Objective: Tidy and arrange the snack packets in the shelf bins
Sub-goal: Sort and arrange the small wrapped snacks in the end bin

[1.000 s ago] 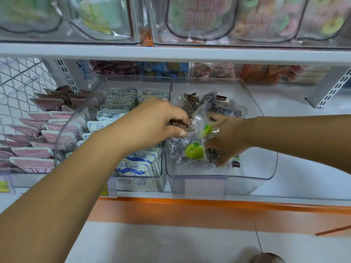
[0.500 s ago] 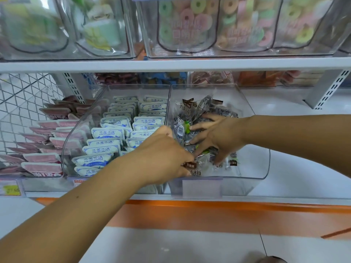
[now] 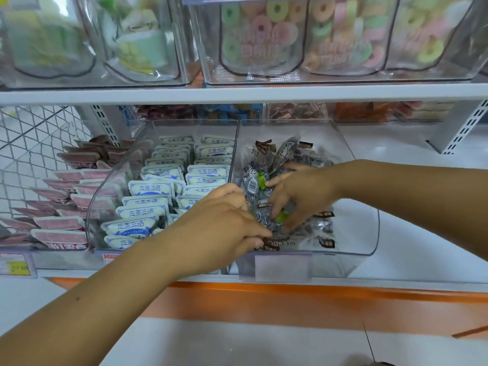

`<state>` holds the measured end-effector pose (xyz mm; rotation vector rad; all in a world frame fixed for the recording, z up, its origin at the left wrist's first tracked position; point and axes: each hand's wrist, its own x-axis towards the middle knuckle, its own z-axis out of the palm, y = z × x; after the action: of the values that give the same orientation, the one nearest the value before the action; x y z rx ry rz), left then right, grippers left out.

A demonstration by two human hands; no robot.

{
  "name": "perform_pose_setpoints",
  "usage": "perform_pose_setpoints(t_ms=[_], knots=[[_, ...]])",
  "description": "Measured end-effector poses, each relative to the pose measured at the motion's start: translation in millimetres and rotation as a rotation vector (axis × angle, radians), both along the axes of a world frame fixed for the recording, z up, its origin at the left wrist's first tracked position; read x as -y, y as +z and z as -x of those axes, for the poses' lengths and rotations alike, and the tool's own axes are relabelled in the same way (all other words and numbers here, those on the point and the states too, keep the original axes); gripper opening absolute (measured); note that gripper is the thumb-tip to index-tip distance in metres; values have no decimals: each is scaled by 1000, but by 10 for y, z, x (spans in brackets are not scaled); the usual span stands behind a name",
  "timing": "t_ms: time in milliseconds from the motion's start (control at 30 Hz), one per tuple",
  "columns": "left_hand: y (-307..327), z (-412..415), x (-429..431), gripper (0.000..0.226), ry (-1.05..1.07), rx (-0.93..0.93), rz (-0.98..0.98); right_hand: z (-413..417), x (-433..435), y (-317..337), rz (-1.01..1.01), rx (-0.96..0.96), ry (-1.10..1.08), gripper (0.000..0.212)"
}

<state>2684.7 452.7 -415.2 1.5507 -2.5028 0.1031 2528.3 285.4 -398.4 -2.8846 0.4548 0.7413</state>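
Right clear bin (image 3: 365,233), front of the lower shelf (image 3: 396,268): dark plum packets (image 3: 266,157) heaped loosely against its left wall. Left hand (image 3: 224,228) reaches over the front edge, thumb and fingertips narrowed on a front packet. Right hand (image 3: 301,196) is over the heap's middle, fingers spread wide and bent, tips among the packets; grip cannot be told. The adjoining bin holds blue-and-white packets (image 3: 151,190) in rows.

left hand (image 3: 221,228) lowered, right hand (image 3: 303,191) fingers spread
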Motion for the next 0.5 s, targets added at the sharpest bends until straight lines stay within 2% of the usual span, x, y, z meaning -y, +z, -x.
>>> perform_pose_setpoints(t_ms=[67,133,200,267,400,500], knots=[[-19,-35,-55,33,-29,-13,31,-38,3,67,-243,309,-215,27],[-41,-60,-93,31,-35,-26,44,-102,-13,51,-309,549,-292,33],[-40,-56,-111,31,-30,-36,55,-167,-105,-10,-287,552,-277,52],[-44,-48,-117,29,-26,-44,68,-212,-180,-96,-152,495,-223,57],[-71,-37,-105,23,-37,-111,90,-218,-253,-194,155,556,-88,32],[-71,-35,-120,32,35,-272,141,-114,-261,-200,61,661,-99,23]])
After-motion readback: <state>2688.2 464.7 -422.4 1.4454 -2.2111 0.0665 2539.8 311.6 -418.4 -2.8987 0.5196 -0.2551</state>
